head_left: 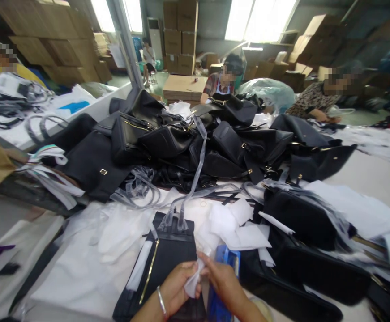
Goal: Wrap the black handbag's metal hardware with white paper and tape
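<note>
A small piece of white tissue paper (192,284) is pinched between both hands. My left hand (178,286), with a silver bracelet at the wrist, closes on its left side over the bag. My right hand (222,278) grips the upper right part of it. Below them lies a black leather bag (173,257) with a gold zipper and plastic-wrapped handles. A strip of white paper (139,266) rests along its left side. Next to my right hand stands a blue plastic holder (227,255), partly hidden by the hand.
A heap of black bags (168,141) covers the far part of the table. More black bags (302,264) lie at right. Loose white paper pieces (231,223) and white sheets (90,264) lie around. Several people sit beyond, near stacked cardboard boxes (180,36).
</note>
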Available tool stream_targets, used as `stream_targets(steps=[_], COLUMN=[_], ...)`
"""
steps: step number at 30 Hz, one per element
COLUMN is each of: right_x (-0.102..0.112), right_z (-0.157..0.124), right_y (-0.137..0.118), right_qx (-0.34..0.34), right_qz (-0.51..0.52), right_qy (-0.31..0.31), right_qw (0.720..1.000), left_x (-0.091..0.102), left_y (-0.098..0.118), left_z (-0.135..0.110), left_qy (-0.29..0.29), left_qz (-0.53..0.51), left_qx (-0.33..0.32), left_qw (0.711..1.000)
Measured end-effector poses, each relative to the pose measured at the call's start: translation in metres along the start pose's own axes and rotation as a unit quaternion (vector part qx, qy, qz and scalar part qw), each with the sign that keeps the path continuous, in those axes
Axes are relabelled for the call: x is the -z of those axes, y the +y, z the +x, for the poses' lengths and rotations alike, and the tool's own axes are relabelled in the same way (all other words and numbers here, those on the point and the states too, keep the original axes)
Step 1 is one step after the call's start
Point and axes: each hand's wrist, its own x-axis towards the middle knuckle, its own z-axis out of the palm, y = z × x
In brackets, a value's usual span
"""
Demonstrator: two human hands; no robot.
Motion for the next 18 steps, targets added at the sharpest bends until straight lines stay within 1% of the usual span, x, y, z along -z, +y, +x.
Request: stream_targets(steps=[2,4,7,9,12,14,16,18], right_x=[-0.005,-0.005,0.002,0.006,0.009,0.008,0.005,0.002], right_z=[0.001,0.003,0.005,0.007,0.008,0.005,-0.001,-0.008], right_y=[0.011,0.017,0.016,0.012,0.008,0.009,0.013,0.02], right_qx=[0.071,0.125,0.171,0.181,0.156,0.118,0.061,-0.015], right_qz=[-0.104,-0.195,-0.263,-0.287,-0.295,-0.261,-0.209,-0.161], right_qy=[0.009,0.011,-0.001,-0.015,-0.034,-0.033,-0.013,0.017], right_qw=[0.992,0.973,0.95,0.941,0.942,0.958,0.976,0.987], left_x=[0.002,0.004,0.008,0.009,0.007,0.006,0.006,0.008], left_y=[0.001,0.002,0.003,0.0,-0.008,-0.014,-0.019,-0.019], left_z=[0.001,0.001,0.002,0.003,0.006,0.008,0.009,0.009], left_qy=[-0.012,-0.02,-0.029,-0.03,-0.019,-0.004,0.011,0.02], left_qz=[0.02,0.037,0.047,0.051,0.055,0.056,0.059,0.069], left_qx=[0.011,0.028,0.045,0.042,0.021,-0.002,-0.027,-0.046], left_qw=[1.0,0.999,0.997,0.997,0.998,0.998,0.998,0.996])
